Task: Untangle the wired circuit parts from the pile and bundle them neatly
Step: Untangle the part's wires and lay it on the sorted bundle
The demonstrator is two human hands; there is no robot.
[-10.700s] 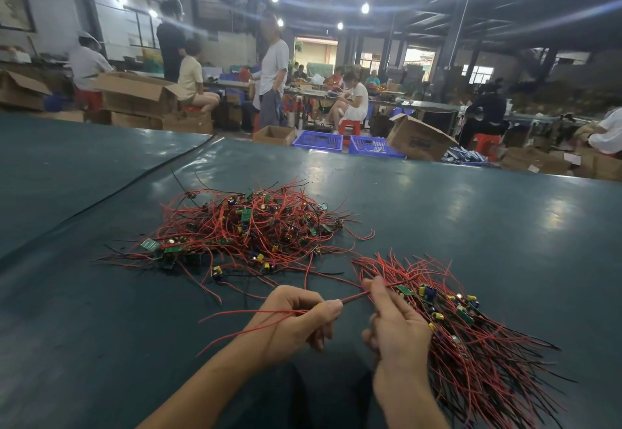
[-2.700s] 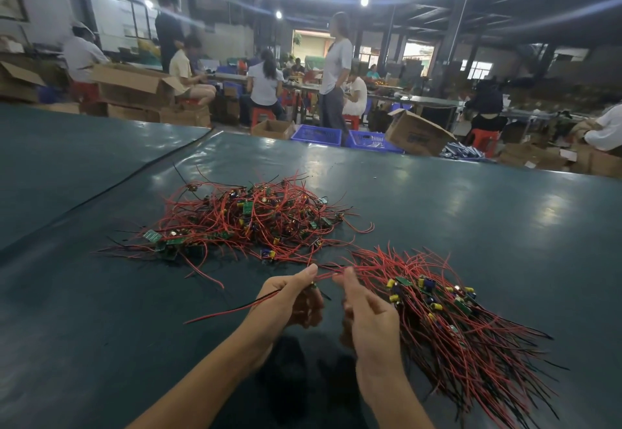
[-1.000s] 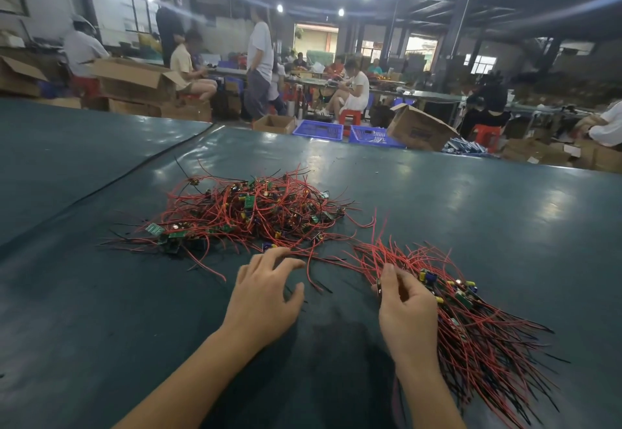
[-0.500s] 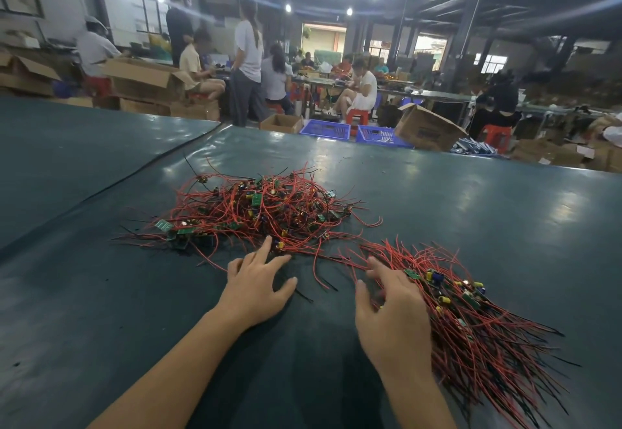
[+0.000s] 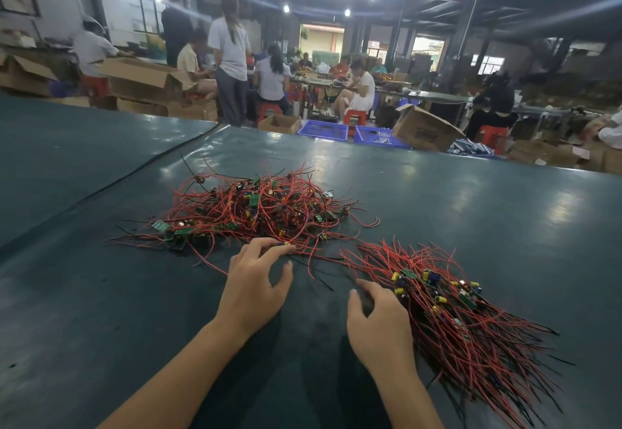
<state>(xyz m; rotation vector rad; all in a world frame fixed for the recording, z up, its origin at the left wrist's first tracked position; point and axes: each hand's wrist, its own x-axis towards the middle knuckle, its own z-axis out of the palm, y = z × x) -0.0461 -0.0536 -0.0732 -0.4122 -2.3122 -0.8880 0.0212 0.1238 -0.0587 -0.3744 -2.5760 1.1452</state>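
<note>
A tangled pile of red-wired circuit parts (image 5: 255, 213) lies mid-table, with small green boards and yellow capacitors in it. To its right lies a straighter bundle of the same parts (image 5: 454, 311), wires fanned toward the near right. My left hand (image 5: 255, 280) reaches forward with fingers extended, and its fingertips touch a wired part at the pile's near edge. My right hand (image 5: 380, 321) hovers beside the bundle's left edge with fingers loosely curled. It holds nothing.
The dark green table (image 5: 101, 311) has a seam (image 5: 151, 166) running diagonally at the left. Beyond the far edge stand cardboard boxes (image 5: 424, 129), blue crates (image 5: 323, 129) and several people at other benches.
My left hand has slid forward onto the near edge of the tangled pile. My right hand has drawn back off the bundle and curled its fingers.
</note>
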